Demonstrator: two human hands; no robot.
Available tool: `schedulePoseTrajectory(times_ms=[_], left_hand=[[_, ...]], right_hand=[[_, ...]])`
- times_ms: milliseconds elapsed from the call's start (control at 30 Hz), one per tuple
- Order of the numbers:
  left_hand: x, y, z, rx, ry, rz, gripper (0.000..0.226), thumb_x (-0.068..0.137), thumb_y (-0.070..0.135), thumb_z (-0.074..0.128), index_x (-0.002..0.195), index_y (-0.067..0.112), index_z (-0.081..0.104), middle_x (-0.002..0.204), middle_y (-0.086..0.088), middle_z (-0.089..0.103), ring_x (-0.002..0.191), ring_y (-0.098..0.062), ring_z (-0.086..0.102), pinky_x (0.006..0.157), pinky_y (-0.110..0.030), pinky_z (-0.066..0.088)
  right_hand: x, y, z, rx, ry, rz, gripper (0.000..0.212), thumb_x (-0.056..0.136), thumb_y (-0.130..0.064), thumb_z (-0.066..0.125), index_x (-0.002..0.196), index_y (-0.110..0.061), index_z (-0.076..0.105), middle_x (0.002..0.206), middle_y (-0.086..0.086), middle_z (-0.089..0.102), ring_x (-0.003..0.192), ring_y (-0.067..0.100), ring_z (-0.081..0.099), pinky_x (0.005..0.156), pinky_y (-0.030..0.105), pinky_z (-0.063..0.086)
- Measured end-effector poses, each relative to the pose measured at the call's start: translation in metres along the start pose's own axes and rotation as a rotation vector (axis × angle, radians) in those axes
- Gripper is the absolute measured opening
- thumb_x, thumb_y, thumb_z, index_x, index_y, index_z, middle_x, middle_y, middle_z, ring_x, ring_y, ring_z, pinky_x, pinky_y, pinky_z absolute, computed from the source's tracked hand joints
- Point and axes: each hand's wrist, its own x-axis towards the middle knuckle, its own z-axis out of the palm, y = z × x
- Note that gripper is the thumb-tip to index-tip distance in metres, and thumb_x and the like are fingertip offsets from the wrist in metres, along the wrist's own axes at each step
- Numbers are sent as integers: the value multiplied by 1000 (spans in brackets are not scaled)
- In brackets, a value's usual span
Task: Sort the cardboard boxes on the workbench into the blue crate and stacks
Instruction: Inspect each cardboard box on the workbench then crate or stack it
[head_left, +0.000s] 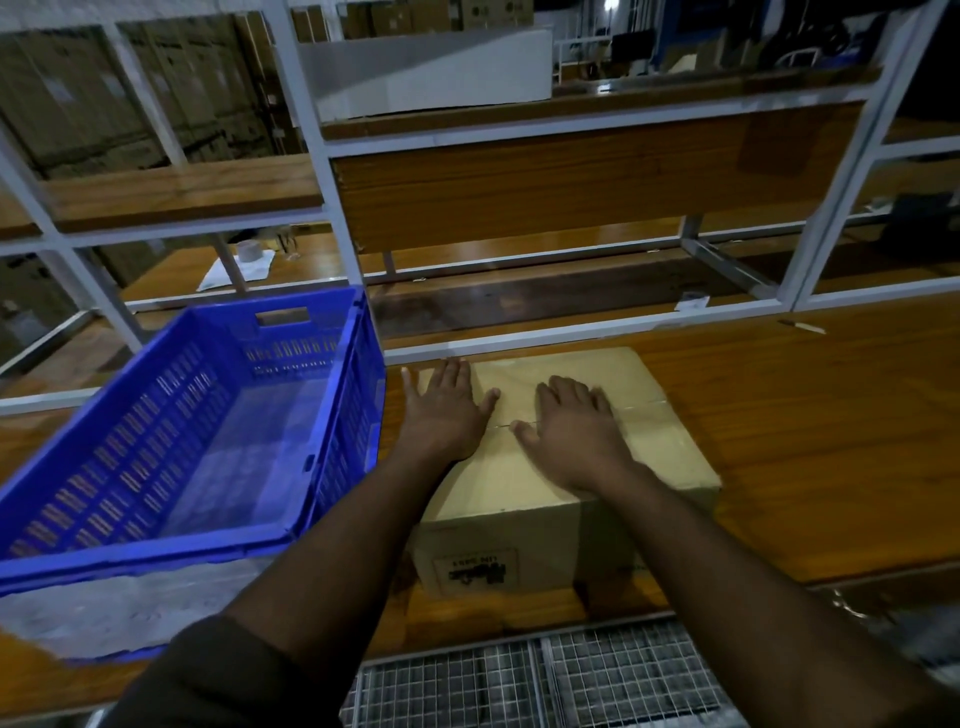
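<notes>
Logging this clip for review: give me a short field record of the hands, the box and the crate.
left hand: flat on box top, fingers spread
right hand: flat on box top
cardboard box: closed, on workbench, right of crate
blue crate: no boxes visible inside
box label: on near side, unreadable

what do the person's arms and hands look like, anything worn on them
Both hands are bare: the left hand and right hand show no gloves, rings or watch. The forearms are uncovered; a dark sleeve covers the left upper arm.
</notes>
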Motion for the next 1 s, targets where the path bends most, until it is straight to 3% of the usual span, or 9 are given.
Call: schedulePoseTrajectory(times_ms=[167,367,633,767,833,900,1000], left_hand=[[-21,32,5,-20,-37,149,60,110,38,16,161,13,1,170,-7,-6,156,-20,-8,126,-48,-5],[-50,15,8,-69,-74,226,67,106,53,13,161,20,-4,169,2,-13,154,-11,-14,125,-47,-9],[-49,12,9,-54,-55,126,77,101,67,12,162,22,-4,169,4,-13,154,-10,-15,123,-53,-10],[-50,9,10,-119,80,-66,92,95,77,17,162,17,0,169,0,-12,155,-15,-13,123,-55,-12],[-53,6,10,-257,151,-215,99,93,78,31,162,14,0,170,-5,-9,156,-22,-8,123,-52,-3],[-54,3,10,-403,162,-328,105,88,80,42,162,14,5,170,-10,7,155,-29,12,121,-52,22],[-53,1,8,-460,137,-369,106,84,82,47,159,15,16,158,-11,38,139,-33,45,103,-51,48]], right_hand=[[15,5,1,-23,-134,-48,66,106,-47,21,160,-14,4,168,7,-3,154,23,-6,122,50,-6],[15,22,-7,-5,-175,-156,68,105,-49,25,160,-17,3,168,2,-6,154,16,-8,121,42,-10],[9,34,-6,-52,-151,-223,61,107,-40,21,160,-19,0,168,-1,-6,153,14,-8,124,46,-6],[10,41,-2,-19,-10,-37,65,104,-52,20,159,-18,11,168,4,5,154,23,0,123,53,-2],[11,48,-2,-12,58,140,74,101,-61,20,158,-15,18,166,11,12,154,31,6,122,55,3],[9,53,-2,-6,76,262,81,98,-67,21,157,-12,19,165,18,14,152,37,11,121,56,11],[8,57,-4,47,118,352,85,95,-69,32,156,-10,21,160,25,22,145,43,27,113,51,32]])
